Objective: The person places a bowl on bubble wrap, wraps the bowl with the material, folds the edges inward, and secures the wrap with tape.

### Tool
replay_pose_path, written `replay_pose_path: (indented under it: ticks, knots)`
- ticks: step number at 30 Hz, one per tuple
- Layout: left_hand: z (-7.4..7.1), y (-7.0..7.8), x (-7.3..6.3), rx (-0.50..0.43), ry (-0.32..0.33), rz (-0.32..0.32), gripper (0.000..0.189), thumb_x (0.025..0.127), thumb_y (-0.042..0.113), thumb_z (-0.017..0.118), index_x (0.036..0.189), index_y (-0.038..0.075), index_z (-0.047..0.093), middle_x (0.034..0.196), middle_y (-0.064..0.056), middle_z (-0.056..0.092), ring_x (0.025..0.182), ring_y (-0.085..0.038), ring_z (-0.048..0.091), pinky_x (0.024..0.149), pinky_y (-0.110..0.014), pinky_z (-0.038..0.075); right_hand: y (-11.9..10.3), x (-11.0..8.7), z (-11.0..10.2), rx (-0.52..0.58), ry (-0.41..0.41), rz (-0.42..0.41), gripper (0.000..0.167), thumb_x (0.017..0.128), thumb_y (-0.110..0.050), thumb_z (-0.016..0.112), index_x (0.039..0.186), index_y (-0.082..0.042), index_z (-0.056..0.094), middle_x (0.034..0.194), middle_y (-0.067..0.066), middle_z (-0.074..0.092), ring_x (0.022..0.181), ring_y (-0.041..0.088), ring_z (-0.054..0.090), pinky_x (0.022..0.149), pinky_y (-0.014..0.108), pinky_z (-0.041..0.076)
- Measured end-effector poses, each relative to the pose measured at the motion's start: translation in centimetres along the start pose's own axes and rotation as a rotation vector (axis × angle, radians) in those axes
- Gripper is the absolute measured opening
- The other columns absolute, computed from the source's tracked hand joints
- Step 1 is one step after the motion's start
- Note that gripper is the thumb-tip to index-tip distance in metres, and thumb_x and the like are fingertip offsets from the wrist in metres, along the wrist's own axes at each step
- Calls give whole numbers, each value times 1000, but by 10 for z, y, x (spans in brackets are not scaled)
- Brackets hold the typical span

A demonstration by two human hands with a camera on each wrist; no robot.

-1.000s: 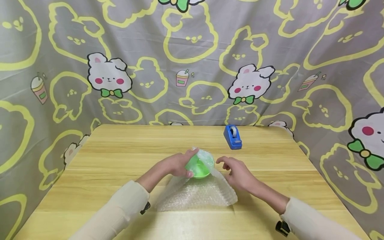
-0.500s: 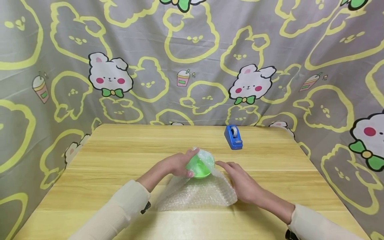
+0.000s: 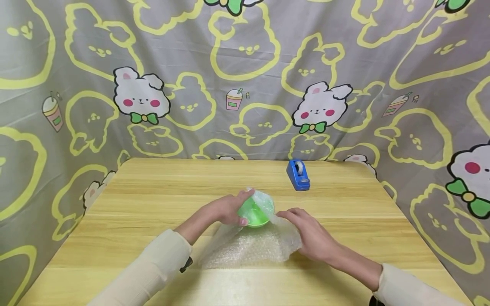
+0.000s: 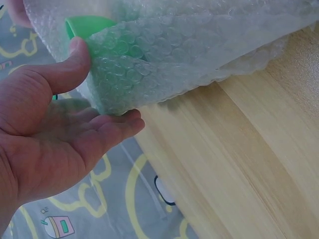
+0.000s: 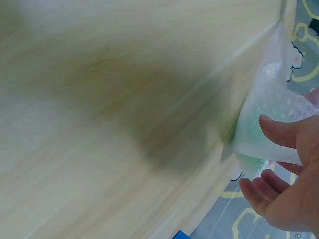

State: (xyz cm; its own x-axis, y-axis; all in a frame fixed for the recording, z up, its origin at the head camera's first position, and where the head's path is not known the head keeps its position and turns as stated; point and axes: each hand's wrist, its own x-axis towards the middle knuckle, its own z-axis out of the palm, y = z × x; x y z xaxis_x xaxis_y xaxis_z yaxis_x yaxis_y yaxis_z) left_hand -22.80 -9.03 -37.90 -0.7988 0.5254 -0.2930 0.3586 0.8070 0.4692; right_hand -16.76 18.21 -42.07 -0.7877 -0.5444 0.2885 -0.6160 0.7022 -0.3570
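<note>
A bright green bowl sits tilted at mid-table, partly covered by a sheet of bubble wrap that spreads toward the near edge. My left hand grips the bowl through the wrap; in the left wrist view the thumb presses the wrapped side near the rim, with fingers underneath. At the right side of the sheet, my right hand touches the wrap with extended fingers. In the right wrist view, the right thumb lies over the wrap, apart from the loosely bent fingers below. The bowl's underside is hidden.
A blue tape dispenser with a clear roll stands at the back right of the wooden table. Behind the table and along both sides hangs a grey patterned curtain.
My right hand has gone from bent fingers beside the bowl to straighter fingers against the wrap. The wrap's right corner has shifted inward and upward. The left hand and bowl stay put.
</note>
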Motion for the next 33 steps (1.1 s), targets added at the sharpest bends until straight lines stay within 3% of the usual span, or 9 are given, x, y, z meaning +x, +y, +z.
replay_pose_path:
  ticks: [6,10,15,19,26,33]
  knots:
    - [0,0,0,3,-7,-7,95,92,21,76,164,18,15,167,-17,26,131,-40,53,115,-50,40,-3,7,-5,85,41,-6,62,67,21,73,120,-10,70,112,7,72,101,25,70,82,39,61]
    - [0,-1,0,2,-8,-2,95,92,21,76,165,18,14,167,-18,26,132,-41,52,115,-50,40,-4,13,-9,105,54,-6,57,69,22,70,116,-9,73,108,5,76,98,23,73,83,39,61]
    - [-1,-1,0,6,-13,-2,95,92,22,75,165,18,14,167,-18,24,136,-42,49,117,-50,38,-10,21,-17,150,46,77,42,75,14,74,108,-11,74,98,-2,76,87,14,71,78,34,59]
    - [-1,0,1,10,-12,-4,95,91,22,76,165,18,14,166,-18,27,133,-42,51,115,-50,40,-13,27,-22,192,31,146,32,79,8,77,100,-16,74,96,-6,75,88,11,70,77,31,57]
    - [-1,0,0,11,-14,-9,95,91,22,76,165,19,15,167,-16,26,134,-41,51,115,-50,40,-12,39,-25,323,6,182,25,85,9,72,101,-10,74,101,4,76,87,16,73,74,27,59]
    - [-1,0,0,15,-16,-11,95,91,22,76,164,19,15,167,-17,23,134,-41,52,116,-49,39,-14,53,-26,380,15,243,16,93,1,68,105,-7,74,102,6,76,93,21,74,81,36,61]
